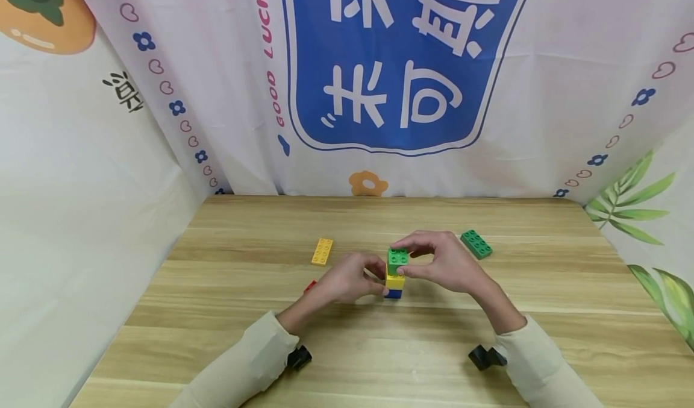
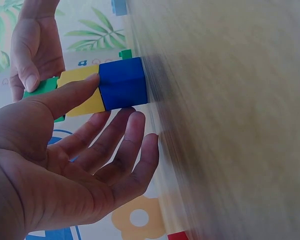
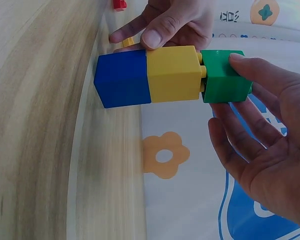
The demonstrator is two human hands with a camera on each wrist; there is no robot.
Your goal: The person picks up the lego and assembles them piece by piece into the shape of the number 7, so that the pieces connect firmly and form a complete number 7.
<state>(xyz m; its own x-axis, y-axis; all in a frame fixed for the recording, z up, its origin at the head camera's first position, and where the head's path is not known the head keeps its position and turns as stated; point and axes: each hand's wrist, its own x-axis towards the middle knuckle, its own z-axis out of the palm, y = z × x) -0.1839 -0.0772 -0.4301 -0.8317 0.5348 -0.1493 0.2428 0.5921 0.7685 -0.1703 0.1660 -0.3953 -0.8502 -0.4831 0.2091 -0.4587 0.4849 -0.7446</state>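
Note:
A blue block (image 3: 122, 79) stands on the table with a yellow block (image 3: 174, 74) stacked on it. My left hand (image 1: 351, 277) steadies this stack, pinching the yellow block between thumb and fingers near its seam with the blue one. From above, my right hand (image 1: 441, 260) pinches a green block (image 3: 225, 75) by its sides. The green block sits over the yellow one, slightly tilted, and yellow studs show in the narrow gap between them in the right wrist view.
A flat yellow brick (image 1: 322, 252) lies to the left and a green brick (image 1: 476, 244) to the right. A red piece (image 1: 309, 286) is partly hidden behind the left forearm. A printed cloth (image 1: 238, 94) hangs along the table's (image 1: 401, 360) back edge.

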